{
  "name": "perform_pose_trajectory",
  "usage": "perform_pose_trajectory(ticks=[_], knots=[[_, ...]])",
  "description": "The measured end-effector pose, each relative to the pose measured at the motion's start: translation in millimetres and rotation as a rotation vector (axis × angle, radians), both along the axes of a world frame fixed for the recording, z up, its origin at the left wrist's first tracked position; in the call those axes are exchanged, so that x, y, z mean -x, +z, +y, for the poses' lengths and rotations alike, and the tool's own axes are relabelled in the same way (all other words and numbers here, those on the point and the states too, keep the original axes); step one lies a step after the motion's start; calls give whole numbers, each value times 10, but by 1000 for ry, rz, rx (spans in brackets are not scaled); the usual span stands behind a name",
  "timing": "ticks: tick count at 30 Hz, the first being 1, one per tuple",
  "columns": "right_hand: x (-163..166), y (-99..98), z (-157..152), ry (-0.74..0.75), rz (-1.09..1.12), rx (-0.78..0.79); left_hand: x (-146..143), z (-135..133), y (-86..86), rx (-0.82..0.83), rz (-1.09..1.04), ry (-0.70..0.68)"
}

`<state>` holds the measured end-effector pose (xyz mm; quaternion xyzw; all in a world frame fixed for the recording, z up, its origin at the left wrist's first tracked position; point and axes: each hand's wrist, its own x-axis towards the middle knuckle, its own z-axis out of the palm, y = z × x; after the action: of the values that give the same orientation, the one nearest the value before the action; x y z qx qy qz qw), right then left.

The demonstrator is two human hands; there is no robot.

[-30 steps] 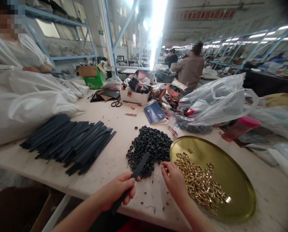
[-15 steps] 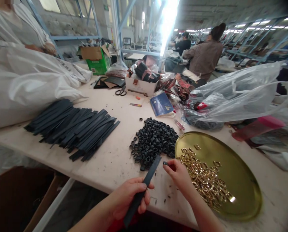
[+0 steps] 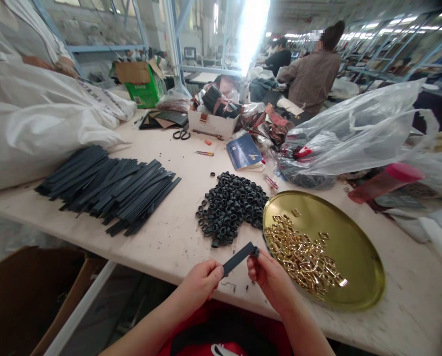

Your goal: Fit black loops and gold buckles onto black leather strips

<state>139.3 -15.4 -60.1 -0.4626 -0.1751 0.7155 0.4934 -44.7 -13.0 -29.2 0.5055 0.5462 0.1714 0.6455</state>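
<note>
My left hand (image 3: 202,279) pinches one end of a flat black strap (image 3: 238,258), which points up and right. My right hand (image 3: 267,274) is closed on a small black loop (image 3: 256,251) held against the strap's far tip. Both hands hover over the table's near edge. Just beyond them lies a heap of black loops (image 3: 232,205). To the right, a round gold tray (image 3: 349,242) holds a pile of gold metal buckles (image 3: 302,254). A stack of black straps (image 3: 111,190) lies on the left of the table.
A large white sack (image 3: 38,123) fills the far left. Clear plastic bags (image 3: 358,133) and a pink bottle (image 3: 386,180) sit at the right. Scissors (image 3: 180,133), a blue booklet (image 3: 244,151) and a white box (image 3: 211,123) lie further back. Other people work behind.
My right hand picked a black loop from the heap and brought it to the strap's tip. My left hand slid down the strap and drew it nearer, to the table's near edge.
</note>
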Motion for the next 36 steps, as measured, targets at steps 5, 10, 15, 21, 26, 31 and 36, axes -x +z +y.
perform_pose_trajectory(ticks=[5,10,15,21,26,31,36], knots=[[-38,-10,-49,50,-126,-46,-18,-24,13,-39,104,-74],[-40,0,-70,100,-253,-87,-38,-35,79,25,114,-117],[53,52,-104,209,-215,-73,-116,3,107,240,-117,-103],[47,-61,-112,155,-332,-108,-157,70,95,337,-199,-19],[12,-127,-78,-55,-191,3,-134,32,6,382,-214,15],[45,-69,-64,-94,-1,23,-123,-9,-75,214,-105,-28],[91,-32,-87,-30,2,0,-106,-1,-70,-139,57,-152]])
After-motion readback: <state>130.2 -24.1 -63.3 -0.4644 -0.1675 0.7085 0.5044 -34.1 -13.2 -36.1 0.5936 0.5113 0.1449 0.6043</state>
